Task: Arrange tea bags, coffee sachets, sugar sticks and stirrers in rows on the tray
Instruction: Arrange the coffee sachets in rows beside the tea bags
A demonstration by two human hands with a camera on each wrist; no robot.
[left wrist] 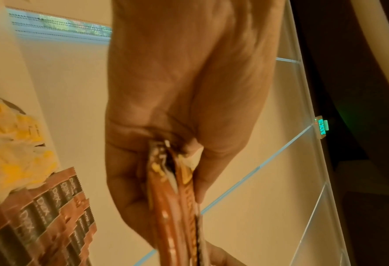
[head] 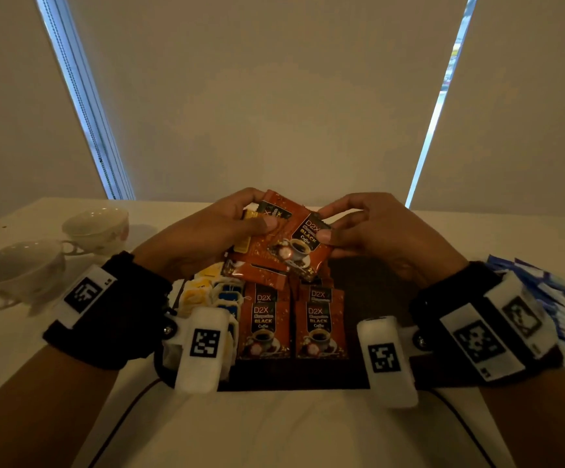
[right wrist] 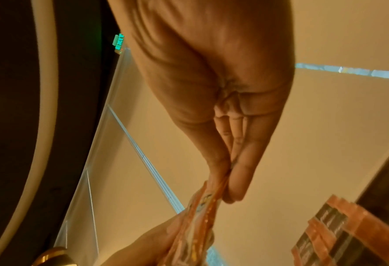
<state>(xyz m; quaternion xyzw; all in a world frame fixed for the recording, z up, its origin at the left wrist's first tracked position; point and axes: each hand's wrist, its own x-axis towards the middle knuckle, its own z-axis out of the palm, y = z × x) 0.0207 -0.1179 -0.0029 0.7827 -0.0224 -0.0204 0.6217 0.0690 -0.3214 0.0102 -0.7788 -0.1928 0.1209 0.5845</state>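
Above the tray (head: 372, 282), left hand (head: 207, 231) gripped the coffee sachet stack (head: 261, 238); right hand (head: 375, 231) pinched one sachet (head: 304, 244), next laid beside the tray's rows.

Head camera sits high, faces forward and slightly down across the table (head: 281, 430) toward the window blinds (head: 274, 96); both hands mid-frame, medium range. Left wrist camera looks along the left hand (left wrist: 177, 100) from very close, angled upward to ceiling and an exit sign (left wrist: 322, 128). Right wrist camera does likewise along the right hand (right wrist: 220, 75), also very close. All three views share the held coffee sachets (head: 284, 231) and the sachets laid on the tray (head: 375, 298).
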